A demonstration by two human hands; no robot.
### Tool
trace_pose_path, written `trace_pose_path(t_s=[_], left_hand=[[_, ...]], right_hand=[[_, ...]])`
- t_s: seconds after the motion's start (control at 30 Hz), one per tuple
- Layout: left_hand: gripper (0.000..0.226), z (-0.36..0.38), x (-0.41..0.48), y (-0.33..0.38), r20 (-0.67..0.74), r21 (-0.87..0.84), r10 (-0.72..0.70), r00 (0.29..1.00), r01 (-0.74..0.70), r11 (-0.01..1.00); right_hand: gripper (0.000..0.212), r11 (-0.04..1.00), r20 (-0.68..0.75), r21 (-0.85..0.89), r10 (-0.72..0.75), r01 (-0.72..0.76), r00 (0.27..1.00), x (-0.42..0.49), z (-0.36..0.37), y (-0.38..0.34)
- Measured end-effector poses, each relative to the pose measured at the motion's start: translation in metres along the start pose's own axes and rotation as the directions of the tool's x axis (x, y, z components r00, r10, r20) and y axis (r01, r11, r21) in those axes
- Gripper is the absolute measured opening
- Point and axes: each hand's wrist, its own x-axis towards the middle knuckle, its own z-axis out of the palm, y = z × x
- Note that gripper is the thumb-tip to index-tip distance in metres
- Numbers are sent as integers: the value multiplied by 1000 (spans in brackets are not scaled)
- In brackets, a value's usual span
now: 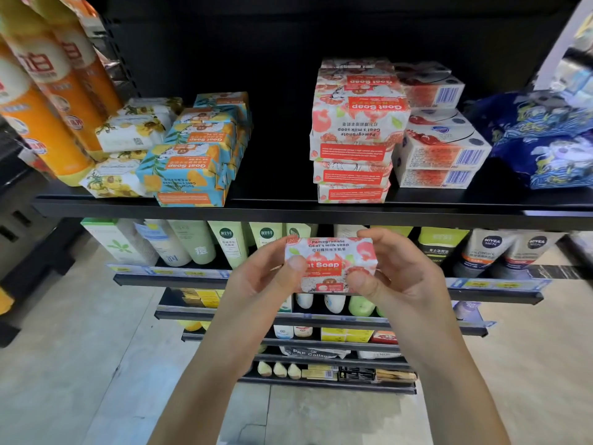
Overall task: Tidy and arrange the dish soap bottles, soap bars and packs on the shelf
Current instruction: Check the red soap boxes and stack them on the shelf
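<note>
A pink pomegranate goat soap bar [330, 255] is held below the black top shelf [288, 208], in front of the lower shelves. My left hand [266, 274] pinches its left end and my right hand [394, 271] pinches its right end. On the shelf stands a stack of matching pink soap bars [356, 133]. Left of a dark gap lie blue-and-orange goat soap bars [192, 162] and white floral soap bars [128, 146]. Orange dish soap bottles [48, 101] lean at the far left.
White and red boxed soaps [439, 149] sit right of the pink stack, and blue patterned packs [542, 136] lie at the far right. Tubes and bottles [199, 245] fill the lower shelves. A bare gap on the top shelf lies between the blue and pink stacks.
</note>
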Motion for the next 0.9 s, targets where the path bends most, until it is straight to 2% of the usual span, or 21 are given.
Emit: trace_pose_path(t_s=[0.13, 0.3, 0.4, 0.53, 0.67, 0.9], left_hand=[[66, 0, -3, 0, 27, -59, -38, 999, 40, 997], [52, 0, -3, 0, 13, -97, -67, 998, 68, 993], [51, 0, -4, 0, -15, -143, -73, 997, 70, 987], [52, -2, -5, -2, -63, -153, -59, 996, 49, 987], [53, -2, -7, -2, -52, -135, -52, 997, 45, 990], [52, -3, -11, -2, -34, -110, -27, 999, 23, 994]], right_hand=[[45, 998, 32, 25, -52, 51, 998, -1, -3, 1], [44, 996, 48, 18, -86, 85, 995, -2, -3, 3], [47, 997, 70, -7, -71, 72, 995, -4, -2, 3], [58, 994, 26, -82, 68, -65, 997, -6, 1, -2], [59, 968, -36, -104, 225, -227, 974, -9, 4, -3], [53, 968, -65, -55, 239, -243, 969, -11, 8, -7]])
